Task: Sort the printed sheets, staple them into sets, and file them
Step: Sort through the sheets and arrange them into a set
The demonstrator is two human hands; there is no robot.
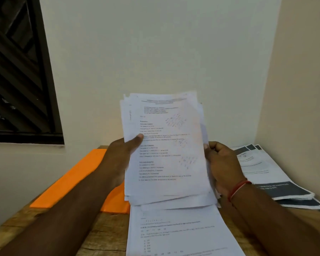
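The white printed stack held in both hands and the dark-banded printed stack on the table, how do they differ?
The held white stack stands upright, gripped by the left hand and right hand; the dark-banded stack lies flat on the wooden table, untouched. The held stack shows plain text lines; the other has dark blocks. Both are loosely aligned paper.

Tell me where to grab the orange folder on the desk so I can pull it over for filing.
Take the orange folder at its near left corner, coming in from the left with the fingers over the top. That end lies flat and bare on the wooden desk; its right part is hidden behind the left hand and the held sheets.
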